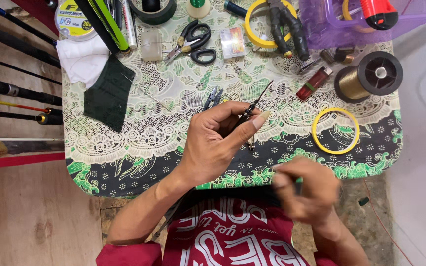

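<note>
My left hand (218, 140) is over the middle of the table, its fingers closed around a thin black rod tip (255, 102) that points up and to the right. Small black clippers (212, 97) lie just beyond its fingers. My right hand (304, 187) is at the table's near edge, blurred, with fingers curled; something small and green shows beside it, too unclear to name. I wear a red shirt with white lettering.
A small table carries a green lace-patterned cloth (139, 133). On it lie scissors (193, 43), a yellow tape ring (335, 131), a spool of gold thread (368, 76), a red lighter (314, 83), pliers (287, 27), a dark green sheet (107, 92). Fishing rods (16, 88) lie left.
</note>
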